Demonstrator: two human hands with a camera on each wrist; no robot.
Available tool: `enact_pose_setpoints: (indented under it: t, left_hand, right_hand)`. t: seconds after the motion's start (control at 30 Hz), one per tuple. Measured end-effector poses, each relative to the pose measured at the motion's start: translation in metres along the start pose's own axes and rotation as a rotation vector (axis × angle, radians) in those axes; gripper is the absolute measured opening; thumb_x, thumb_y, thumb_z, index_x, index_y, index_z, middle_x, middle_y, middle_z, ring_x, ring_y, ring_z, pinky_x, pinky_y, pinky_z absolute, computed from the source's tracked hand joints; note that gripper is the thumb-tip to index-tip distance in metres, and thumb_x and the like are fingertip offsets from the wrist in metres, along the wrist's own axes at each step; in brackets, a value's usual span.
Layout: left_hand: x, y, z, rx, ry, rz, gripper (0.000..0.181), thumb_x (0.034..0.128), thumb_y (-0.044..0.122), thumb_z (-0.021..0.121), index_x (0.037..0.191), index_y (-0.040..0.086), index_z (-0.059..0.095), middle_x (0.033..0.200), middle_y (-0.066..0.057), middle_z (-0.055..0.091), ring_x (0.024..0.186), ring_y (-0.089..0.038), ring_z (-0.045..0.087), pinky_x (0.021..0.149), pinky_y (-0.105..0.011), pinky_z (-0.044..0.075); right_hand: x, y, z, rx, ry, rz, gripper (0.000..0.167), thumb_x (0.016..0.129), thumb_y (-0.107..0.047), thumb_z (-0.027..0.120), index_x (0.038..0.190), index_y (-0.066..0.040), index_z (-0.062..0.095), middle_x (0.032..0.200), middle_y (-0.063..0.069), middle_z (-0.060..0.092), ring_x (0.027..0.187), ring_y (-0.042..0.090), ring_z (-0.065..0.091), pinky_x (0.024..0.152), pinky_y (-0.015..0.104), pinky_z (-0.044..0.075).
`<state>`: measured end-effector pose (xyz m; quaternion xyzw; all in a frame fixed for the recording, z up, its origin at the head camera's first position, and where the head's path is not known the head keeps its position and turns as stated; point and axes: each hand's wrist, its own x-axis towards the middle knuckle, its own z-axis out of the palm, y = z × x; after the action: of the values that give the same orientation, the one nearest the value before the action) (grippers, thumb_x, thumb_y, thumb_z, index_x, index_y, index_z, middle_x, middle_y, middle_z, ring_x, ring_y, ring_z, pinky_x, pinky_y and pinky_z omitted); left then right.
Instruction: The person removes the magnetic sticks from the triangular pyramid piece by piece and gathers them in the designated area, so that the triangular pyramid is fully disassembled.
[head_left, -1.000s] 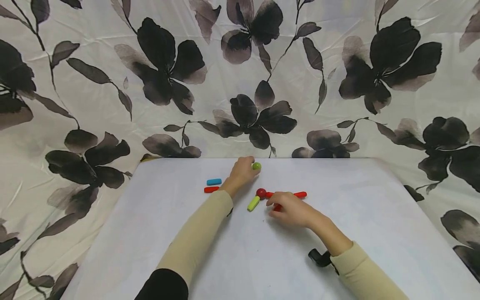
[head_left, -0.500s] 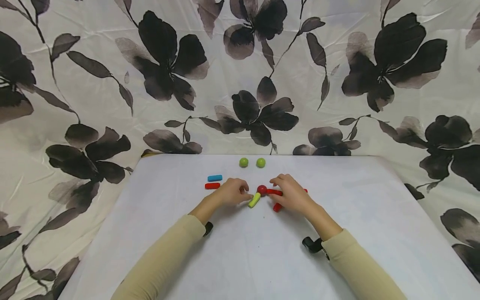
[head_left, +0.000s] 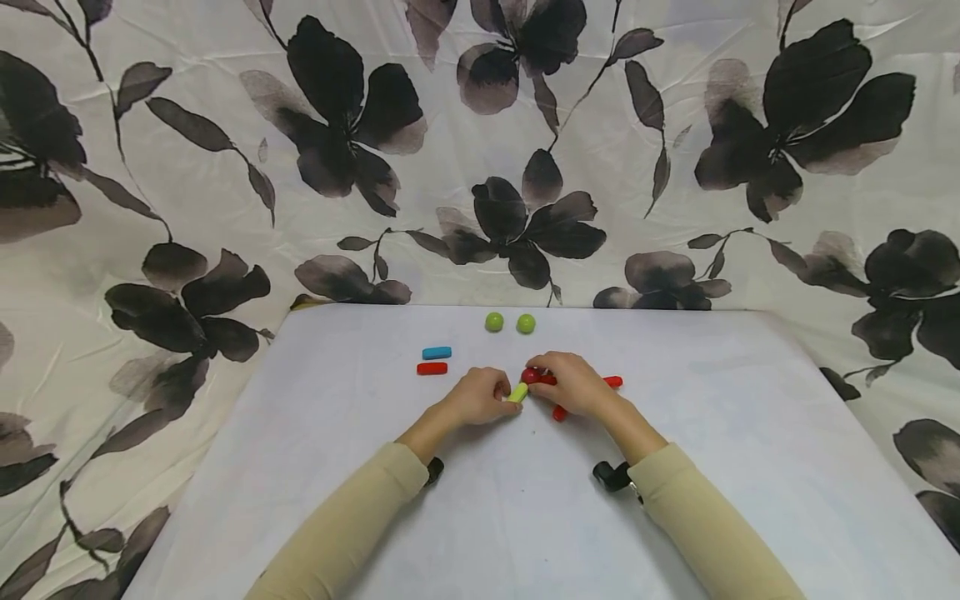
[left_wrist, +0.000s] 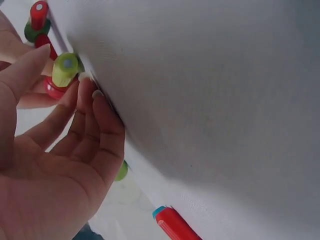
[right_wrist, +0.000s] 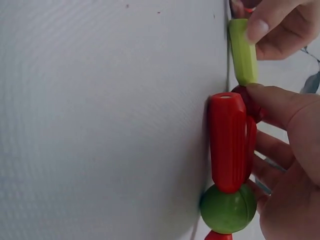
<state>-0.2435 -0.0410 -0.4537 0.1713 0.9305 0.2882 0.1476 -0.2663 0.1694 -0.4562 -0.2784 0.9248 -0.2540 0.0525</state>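
Note:
My left hand [head_left: 476, 396] has its thumb and fingers at the yellow-green stick [head_left: 518, 392]; in the right wrist view its fingers pinch that stick [right_wrist: 243, 52] near one end. The stick's other end meets a dark red ball [head_left: 530, 376], which my right hand [head_left: 573, 385] grips between thumb and fingers. From that ball a red stick runs under my right hand to a green ball [right_wrist: 228, 208]. A thicker-looking red stick [right_wrist: 228, 142] also meets the green ball, and another red stick [head_left: 613, 382] shows beyond the hand.
On the white table [head_left: 525, 517], a blue stick [head_left: 437, 353] and a red stick [head_left: 432, 368] lie left of the hands. Two green balls [head_left: 494, 322] [head_left: 526, 323] sit near the back edge. A floral cloth [head_left: 420, 167] hangs behind.
My left hand came back from the green balls, leaving one there beside the other, and now pinches the yellow-green stick. My right hand has moved left onto the dark red ball.

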Motion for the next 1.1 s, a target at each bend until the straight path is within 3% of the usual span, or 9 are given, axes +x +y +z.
enact_pose_setpoints:
  t: [0.2,0.63,1.1]
  left_hand:
    - [0.002,0.004,0.003,0.016,0.011,-0.008,0.024,0.0923,0.028,0.077,0.097,0.007,0.067,0.073,0.000,0.054,0.071,-0.014,0.049,0.062,-0.026,0.037]
    - [0.003,0.004,0.004,0.016,0.012,0.004,0.018,0.0956,0.022,0.073,0.091,0.007,0.065,0.069,0.001,0.052,0.065,-0.012,0.048,0.060,-0.024,0.037]
    - [0.006,-0.004,-0.006,-0.032,-0.084,0.027,0.015,0.0985,0.020,0.069,0.098,0.005,0.067,0.077,-0.001,0.054,0.075,-0.014,0.049,0.069,-0.025,0.039]
  right_hand:
    - [-0.001,0.002,0.001,0.055,0.009,-0.011,0.034,0.095,-0.015,0.074,0.126,-0.003,0.069,0.109,0.008,0.071,0.096,0.020,0.063,0.090,0.041,0.052]
    - [-0.001,0.002,0.001,0.022,0.012,-0.048,0.031,0.096,-0.015,0.073,0.124,-0.001,0.070,0.113,0.010,0.072,0.103,0.024,0.066,0.097,0.044,0.051]
    - [0.002,0.003,0.001,0.031,-0.004,-0.045,0.029,0.097,-0.016,0.072,0.122,-0.001,0.071,0.112,0.009,0.072,0.101,0.023,0.065,0.096,0.044,0.052]
